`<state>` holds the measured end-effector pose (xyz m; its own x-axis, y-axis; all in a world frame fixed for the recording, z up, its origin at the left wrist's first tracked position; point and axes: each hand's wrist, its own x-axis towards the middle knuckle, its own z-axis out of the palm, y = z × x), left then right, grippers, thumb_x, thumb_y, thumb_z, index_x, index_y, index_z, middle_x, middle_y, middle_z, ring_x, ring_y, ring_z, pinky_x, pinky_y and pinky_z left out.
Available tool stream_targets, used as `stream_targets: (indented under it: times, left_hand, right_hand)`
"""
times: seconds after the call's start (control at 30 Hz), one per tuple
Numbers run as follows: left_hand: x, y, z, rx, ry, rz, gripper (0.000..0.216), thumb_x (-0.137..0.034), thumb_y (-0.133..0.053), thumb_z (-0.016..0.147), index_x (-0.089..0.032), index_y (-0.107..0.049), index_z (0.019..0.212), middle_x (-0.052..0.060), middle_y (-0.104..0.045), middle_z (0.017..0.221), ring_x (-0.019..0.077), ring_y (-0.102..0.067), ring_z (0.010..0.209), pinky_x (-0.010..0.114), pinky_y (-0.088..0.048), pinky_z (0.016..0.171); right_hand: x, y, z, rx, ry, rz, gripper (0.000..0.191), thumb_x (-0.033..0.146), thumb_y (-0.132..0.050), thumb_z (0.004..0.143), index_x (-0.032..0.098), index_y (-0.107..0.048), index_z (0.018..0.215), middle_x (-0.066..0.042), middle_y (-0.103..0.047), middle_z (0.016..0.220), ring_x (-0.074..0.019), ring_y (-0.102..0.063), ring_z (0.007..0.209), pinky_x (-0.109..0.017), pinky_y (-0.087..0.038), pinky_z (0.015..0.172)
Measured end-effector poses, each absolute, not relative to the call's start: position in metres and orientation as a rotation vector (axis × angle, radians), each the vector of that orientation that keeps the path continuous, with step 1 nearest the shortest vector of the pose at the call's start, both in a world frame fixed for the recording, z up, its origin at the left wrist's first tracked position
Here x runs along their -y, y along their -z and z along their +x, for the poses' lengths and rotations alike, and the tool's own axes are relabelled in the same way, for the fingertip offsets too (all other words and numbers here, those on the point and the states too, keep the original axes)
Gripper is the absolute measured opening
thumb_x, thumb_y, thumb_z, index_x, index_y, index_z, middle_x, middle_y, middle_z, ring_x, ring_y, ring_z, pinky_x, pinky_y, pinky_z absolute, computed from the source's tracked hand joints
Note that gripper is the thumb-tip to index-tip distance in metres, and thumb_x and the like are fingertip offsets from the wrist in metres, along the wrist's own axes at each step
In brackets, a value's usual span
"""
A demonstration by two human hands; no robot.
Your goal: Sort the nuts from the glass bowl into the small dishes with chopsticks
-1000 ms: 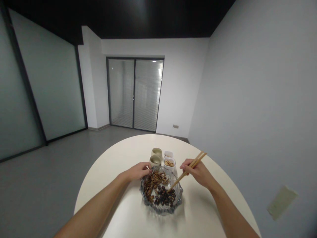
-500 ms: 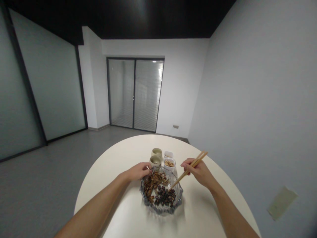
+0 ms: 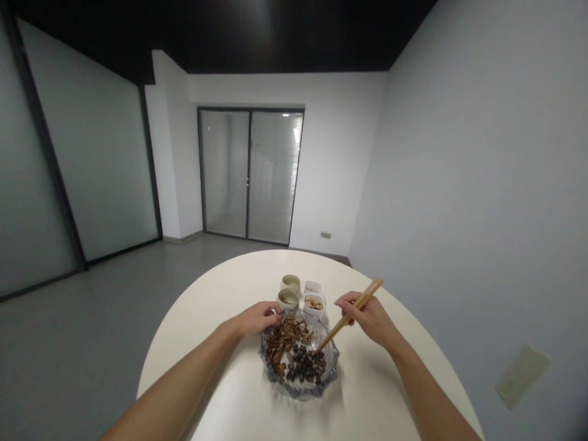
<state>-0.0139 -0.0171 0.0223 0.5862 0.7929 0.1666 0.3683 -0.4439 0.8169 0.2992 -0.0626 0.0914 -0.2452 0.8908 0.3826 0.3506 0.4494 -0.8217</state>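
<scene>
Right hand: here is the right hand (image 3: 367,317), fingers closed around a pair of chopsticks, held above the tabletop just to the right of the bowl.
Left hand: over on the other side, the left hand (image 3: 257,317) is at the bowl's far left rim, fingers bent; whether they pinch the glass, I cannot tell.
Right wall: a broad pale right wall (image 3: 459,153) fills that whole side.
Frosted panels: dark-framed frosted panels (image 3: 92,147) line the left.
Glass doors: straight ahead, the glass doors (image 3: 250,174) stand shut, with blinds showing in them.
Tabletop: round, cream-white tabletop (image 3: 220,404), carrying everything in play.
Glass bowl: front and centre, the glass bowl (image 3: 298,389), clear with a jagged rim, sits between the two forearms.
Chopsticks: wooden chopsticks (image 3: 335,331) slant down leftward, tips right among the dark pieces.
Cups: two pale green cups (image 3: 288,298), one behind the other, just beyond the bowl.
Tubs: two small white tubs (image 3: 314,312) beside them, also in a row; the nearer one holds tan bits.
Brown pieces: long, slim brown pieces (image 3: 287,332) along the bowl's left and far side.
Dark pieces: rounded, nearly black dark pieces (image 3: 303,367) heaped toward the near right.
</scene>
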Motion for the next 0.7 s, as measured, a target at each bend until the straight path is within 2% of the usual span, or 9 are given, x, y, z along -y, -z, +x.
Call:
stream_targets:
  times: [0.27, 0.7]
  left_hand:
    - [0.0157, -0.0196, -0.0146, -0.878, -0.723, 2.058, 0.025, -0.036, -0.054, 0.084, -0.014, -0.065, 0.090, 0.004, -0.065, 0.086, 0.0183, -0.056, 0.080, 0.026, -0.044, 0.073]
    - [0.0179, -0.0237, -0.0122, -0.912, -0.704, 2.040, 0.027, -0.039, -0.055, 0.084, -0.014, -0.063, 0.088, 0.003, -0.064, 0.082, 0.0179, -0.056, 0.077, 0.025, -0.043, 0.068]
  right_hand:
    - [0.0603, -0.0915, 0.2994, 1.730, -0.698, -1.050, 0.038, 0.053, -0.069, 0.081, 0.015, -0.073, 0.076, -0.003, -0.063, 0.061, -0.0149, -0.057, 0.053, -0.026, -0.049, 0.049]
    - [0.0613, -0.0892, 0.2936, 1.797, -0.721, -1.077, 0.036, 0.051, -0.067, 0.083, 0.016, -0.073, 0.077, -0.003, -0.064, 0.063, -0.0150, -0.057, 0.057, -0.026, -0.050, 0.054]
